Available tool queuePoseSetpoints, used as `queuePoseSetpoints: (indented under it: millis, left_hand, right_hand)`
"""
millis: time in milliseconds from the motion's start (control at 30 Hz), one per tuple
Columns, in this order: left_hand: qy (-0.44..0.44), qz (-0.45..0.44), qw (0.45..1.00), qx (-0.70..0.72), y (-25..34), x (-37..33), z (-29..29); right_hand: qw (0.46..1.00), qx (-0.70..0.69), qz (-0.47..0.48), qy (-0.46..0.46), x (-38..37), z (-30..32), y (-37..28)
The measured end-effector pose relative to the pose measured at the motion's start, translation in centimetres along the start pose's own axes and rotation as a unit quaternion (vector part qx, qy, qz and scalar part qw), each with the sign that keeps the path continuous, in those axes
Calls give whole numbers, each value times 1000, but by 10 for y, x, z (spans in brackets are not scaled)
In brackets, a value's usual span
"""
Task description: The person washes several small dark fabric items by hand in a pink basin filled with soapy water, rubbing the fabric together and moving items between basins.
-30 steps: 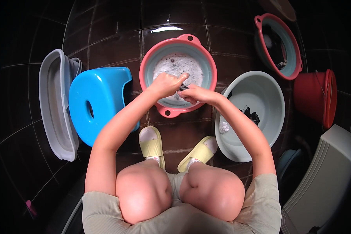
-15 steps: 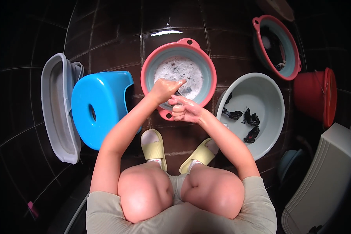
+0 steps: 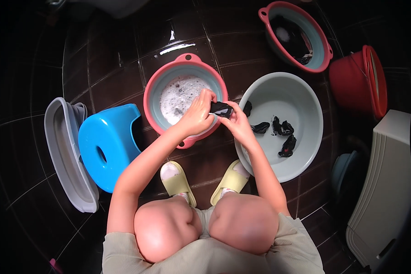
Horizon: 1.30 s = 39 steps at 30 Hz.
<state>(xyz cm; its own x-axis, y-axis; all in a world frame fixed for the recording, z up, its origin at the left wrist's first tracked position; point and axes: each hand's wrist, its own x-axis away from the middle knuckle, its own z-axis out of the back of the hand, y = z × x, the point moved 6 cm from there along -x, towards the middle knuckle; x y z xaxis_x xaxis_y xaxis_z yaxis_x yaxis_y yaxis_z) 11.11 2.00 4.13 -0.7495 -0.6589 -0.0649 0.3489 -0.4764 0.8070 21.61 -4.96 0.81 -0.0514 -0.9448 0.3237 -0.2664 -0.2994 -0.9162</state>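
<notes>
A small wet black cloth [image 3: 220, 109] with a greyish patch is held between my two hands, above the right rim of a pink-rimmed basin [image 3: 149, 102]. My left hand [image 3: 197, 113] grips its left end, thumb toward me and fingers bent over. My right hand [image 3: 238, 123] pinches the other end between thumb and fingers. White suds [image 3: 182, 95] with bubbles cover the water in that basin. To the right stands a large pale grey basin [image 3: 303, 107] with several crumpled black cloths [image 3: 286, 145] on its bottom; my right forearm passes over its left rim.
A blue stool [image 3: 109, 141] and a grey folded tub [image 3: 66, 157] stand at left. Another pink-rimmed basin [image 3: 322, 34] with dark contents sits at far right, beside a red bucket [image 3: 351, 82]. A beige cabinet-like object [image 3: 382, 178] is at right. The dark tiled floor has wet patches.
My hands have moved from the sudsy basin's near side toward its right rim. The black cloth, mostly hidden before, now shows between them. The whole view has turned somewhat.
</notes>
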Motion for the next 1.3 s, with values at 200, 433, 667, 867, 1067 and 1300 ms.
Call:
queuePoseSetpoints:
  millis: [200, 433, 667, 867, 1067, 1300]
  left_hand:
    - [-25, -63, 991, 117, 49, -44, -47]
    - [-42, -139, 989, 41, 76, -63, -91]
    - [1, -128, 992, 6, 68, -59, -81]
    - [103, -129, 986, -23, 59, -48, -43]
    - [133, -8, 990, -37, 3, -27, -10]
    - [148, 157, 969, -120, -99, 28, 16]
  right_hand:
    - [985, -4, 35, 169, 49, 82, -21]
    - [945, 109, 28, 306, 90, 138, -6]
    - [956, 93, -16, 279, 101, 149, 21]
    - [968, 106, 23, 225, 75, 110, 3]
    - [974, 194, 47, 110, 32, 35, -42]
    - [921, 368, 105, -79, -48, -36, -9]
